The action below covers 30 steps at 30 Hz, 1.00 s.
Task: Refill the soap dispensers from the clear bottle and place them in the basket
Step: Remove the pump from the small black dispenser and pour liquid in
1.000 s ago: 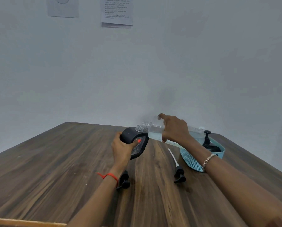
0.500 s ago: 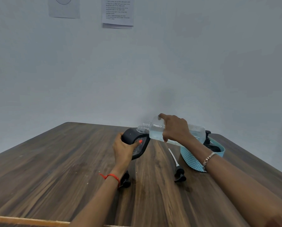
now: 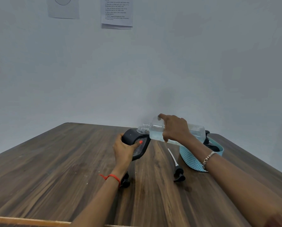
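At mid-table a refill is under way: the right hand point(image 3: 176, 128) wraps the bottle point(image 3: 155, 131), tipped nearly flat, its uncapped neck at the mouth of a black dispenser point(image 3: 130, 136). The left hand point(image 3: 123, 149) grips the dispenser and leans it toward the bottle. Whether liquid is actually running cannot be made out at this range.

At 3 o'clock of the dispenser, the basket point(image 3: 191, 159) already holds at least one capped dispenser point(image 3: 209, 145), so part of the job looks done. On the table point(image 3: 55, 161) lie two loose parts: a pump point(image 3: 177, 171) at 6 o'clock of the bottle, between dispenser and basket, and a second pump point(image 3: 125, 181), half hidden beneath the left wrist.

Left to do, by this reckoning: finish the pour, refit a pump and set the dispenser in the basket.
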Available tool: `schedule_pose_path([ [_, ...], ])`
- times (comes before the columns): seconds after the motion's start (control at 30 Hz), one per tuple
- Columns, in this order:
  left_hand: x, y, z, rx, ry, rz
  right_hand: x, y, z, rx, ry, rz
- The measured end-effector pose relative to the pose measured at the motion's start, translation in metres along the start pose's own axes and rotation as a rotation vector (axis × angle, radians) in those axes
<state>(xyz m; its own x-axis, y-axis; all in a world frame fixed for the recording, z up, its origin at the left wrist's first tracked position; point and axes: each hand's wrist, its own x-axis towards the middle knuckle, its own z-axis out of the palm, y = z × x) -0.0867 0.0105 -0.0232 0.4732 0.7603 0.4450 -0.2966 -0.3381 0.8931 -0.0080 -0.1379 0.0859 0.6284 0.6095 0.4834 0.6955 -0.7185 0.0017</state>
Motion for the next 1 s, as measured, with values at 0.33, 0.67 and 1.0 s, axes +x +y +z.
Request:
schedule_pose_path([
  [0.33, -0.0022, -0.0013, 0.001, -0.019, -0.009, -0.012, -0.0019, 0.0003, -0.0003, -0.004, -0.004, -0.001],
  [0.67, -0.0047, 0.0, 0.0007, -0.003, -0.011, -0.023, -0.002, 0.0013, 0.0014, -0.011, 0.0, -0.002],
  [1.0, -0.0063, -0.001, -0.0013, -0.009, -0.021, -0.029, -0.0027, 0.0005, 0.0019, -0.025, 0.003, -0.01],
])
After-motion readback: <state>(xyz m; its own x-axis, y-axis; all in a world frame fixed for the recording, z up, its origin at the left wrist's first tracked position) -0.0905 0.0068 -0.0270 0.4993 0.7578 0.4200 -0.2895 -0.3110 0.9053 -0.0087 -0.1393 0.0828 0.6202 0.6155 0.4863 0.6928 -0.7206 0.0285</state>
